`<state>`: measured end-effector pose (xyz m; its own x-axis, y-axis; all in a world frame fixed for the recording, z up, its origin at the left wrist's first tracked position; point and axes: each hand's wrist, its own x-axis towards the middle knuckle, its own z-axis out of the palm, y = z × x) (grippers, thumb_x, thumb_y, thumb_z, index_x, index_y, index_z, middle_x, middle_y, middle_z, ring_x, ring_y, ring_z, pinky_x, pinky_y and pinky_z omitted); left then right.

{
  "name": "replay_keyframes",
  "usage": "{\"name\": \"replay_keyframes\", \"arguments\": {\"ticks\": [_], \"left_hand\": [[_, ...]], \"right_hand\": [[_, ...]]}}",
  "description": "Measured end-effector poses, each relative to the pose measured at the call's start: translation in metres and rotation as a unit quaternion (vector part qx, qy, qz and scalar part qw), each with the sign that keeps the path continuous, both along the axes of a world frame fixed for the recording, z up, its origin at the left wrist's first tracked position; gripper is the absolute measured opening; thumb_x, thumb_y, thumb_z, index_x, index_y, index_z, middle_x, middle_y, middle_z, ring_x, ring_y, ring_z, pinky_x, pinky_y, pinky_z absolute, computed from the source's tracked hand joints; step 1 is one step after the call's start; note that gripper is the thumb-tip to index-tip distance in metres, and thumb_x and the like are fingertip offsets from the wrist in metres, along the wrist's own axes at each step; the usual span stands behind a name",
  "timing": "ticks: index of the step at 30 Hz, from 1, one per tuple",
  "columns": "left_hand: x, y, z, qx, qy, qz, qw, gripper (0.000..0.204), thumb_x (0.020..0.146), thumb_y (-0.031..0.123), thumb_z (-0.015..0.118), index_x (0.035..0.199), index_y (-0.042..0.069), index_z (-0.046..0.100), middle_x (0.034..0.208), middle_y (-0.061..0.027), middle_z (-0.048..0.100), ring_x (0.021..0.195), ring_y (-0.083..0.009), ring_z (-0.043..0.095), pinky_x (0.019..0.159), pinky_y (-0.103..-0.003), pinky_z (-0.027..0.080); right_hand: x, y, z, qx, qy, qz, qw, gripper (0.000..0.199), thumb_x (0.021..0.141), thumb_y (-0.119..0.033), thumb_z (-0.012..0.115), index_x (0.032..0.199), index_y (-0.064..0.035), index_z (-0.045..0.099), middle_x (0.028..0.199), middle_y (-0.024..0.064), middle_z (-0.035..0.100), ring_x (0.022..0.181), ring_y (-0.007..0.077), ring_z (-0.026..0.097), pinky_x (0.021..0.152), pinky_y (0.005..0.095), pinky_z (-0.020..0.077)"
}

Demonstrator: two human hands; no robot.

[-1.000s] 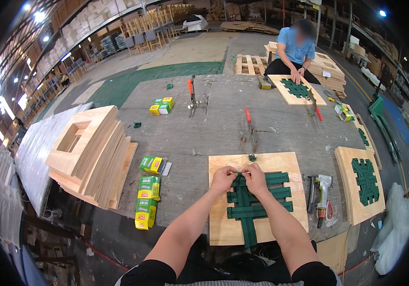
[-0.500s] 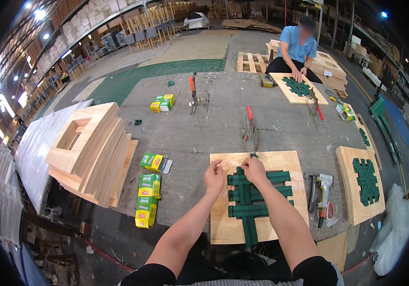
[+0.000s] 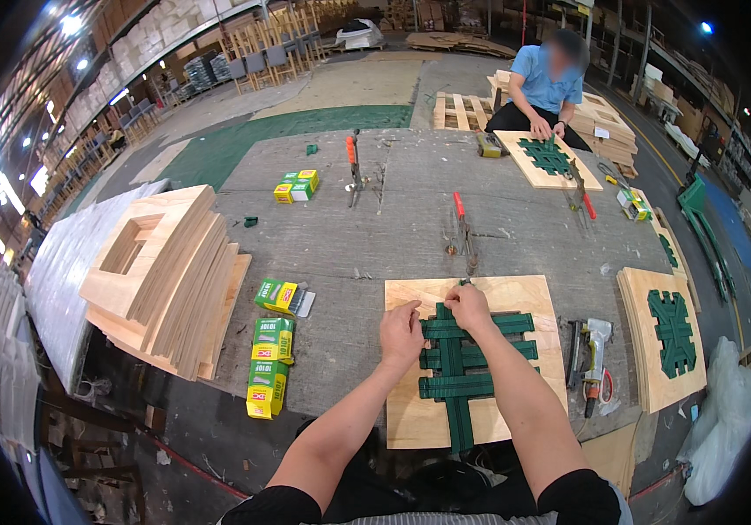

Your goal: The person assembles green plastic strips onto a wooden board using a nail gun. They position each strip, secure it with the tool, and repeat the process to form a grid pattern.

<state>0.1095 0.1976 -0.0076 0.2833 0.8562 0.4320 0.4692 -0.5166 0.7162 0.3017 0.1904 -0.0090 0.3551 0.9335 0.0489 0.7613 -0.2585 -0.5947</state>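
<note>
A square plywood board (image 3: 528, 420) lies in front of me, with dark green webbing straps (image 3: 467, 386) crossing over it: one runs lengthwise and several run across. My right hand (image 3: 468, 311) pinches the far end of the lengthwise strap near the board's far edge. My left hand (image 3: 401, 334) has its fingers curled in at the left end of the farthest cross strap and covers that end. The exact grip of its fingertips is partly hidden. Beside the board's right edge lies a staple gun (image 3: 597, 350).
Green and yellow staple boxes (image 3: 271, 350) stand left of the board. Farther left rises a stack of wooden frames (image 3: 157, 289). A red-handled clamp (image 3: 460, 219) sits beyond the board. A strapped panel (image 3: 668, 337) lies at right. Across the table, a person in blue (image 3: 546, 92) handles another panel.
My left hand has moved right, onto the left end of the farthest cross strap. My right hand stays at the lengthwise strap's far end. The other person's hands have shifted slightly.
</note>
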Motion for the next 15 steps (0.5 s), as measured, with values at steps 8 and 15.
{"name": "replay_keyframes", "arguments": {"ticks": [8, 15], "left_hand": [[0.017, -0.013, -0.01, 0.1, 0.216, -0.098, 0.966, 0.044, 0.1, 0.025, 0.058, 0.141, 0.009, 0.058, 0.145, -0.0106, 0.057, 0.141, -0.044, 0.042, 0.118, -0.06, 0.03], [0.031, -0.024, -0.014, 0.1, 0.274, -0.111, 0.95, 0.052, 0.104, 0.038, 0.051, 0.147, 0.011, 0.053, 0.157, -0.0066, 0.046, 0.15, -0.0442, 0.031, 0.122, -0.064, 0.019]], "right_hand": [[-0.001, 0.005, 0.005, 0.007, -0.002, 0.025, 1.0, 0.014, 0.084, -0.016, 0.078, 0.093, -0.0065, 0.076, 0.094, 0.0166, 0.073, 0.092, 0.0357, 0.07, 0.082, 0.0463, 0.0553], [0.018, -0.01, 0.008, 0.038, 0.05, -0.04, 0.997, 0.019, 0.084, -0.017, 0.078, 0.097, -0.0046, 0.074, 0.096, 0.0155, 0.074, 0.091, 0.0307, 0.071, 0.081, 0.0412, 0.0558]]}}
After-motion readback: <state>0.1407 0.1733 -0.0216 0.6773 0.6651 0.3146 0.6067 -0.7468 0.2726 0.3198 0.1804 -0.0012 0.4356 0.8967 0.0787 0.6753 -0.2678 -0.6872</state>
